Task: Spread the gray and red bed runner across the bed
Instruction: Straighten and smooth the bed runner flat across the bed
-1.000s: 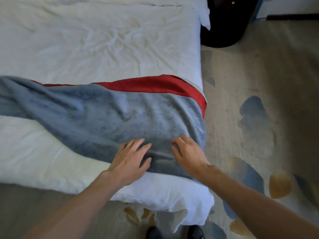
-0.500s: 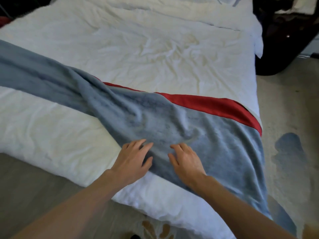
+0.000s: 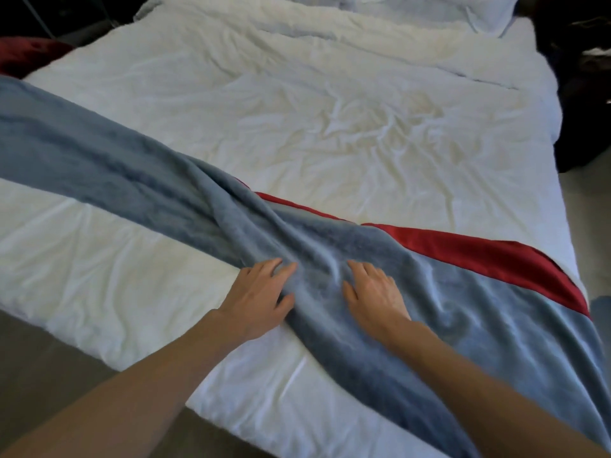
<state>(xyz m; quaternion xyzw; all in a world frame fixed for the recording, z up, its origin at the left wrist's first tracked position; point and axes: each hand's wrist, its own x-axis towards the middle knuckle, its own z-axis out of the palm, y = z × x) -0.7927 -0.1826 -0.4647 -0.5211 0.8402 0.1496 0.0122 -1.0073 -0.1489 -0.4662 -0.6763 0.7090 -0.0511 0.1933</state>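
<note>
Gray bed runner (image 3: 380, 292) lies diagonally across bed (image 3: 330, 127), bunched mid-span; left hand (image 3: 261, 299) and right hand (image 3: 373, 295), fingers spread flat, have shifted leftward along it, smoothing unfinished

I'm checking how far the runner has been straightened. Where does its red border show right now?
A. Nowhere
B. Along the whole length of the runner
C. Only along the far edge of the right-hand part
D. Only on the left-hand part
C: the red border shows only along the far edge of the bed runner to the right of the hands, while the bunched left-hand stretch shows only gray.
</note>
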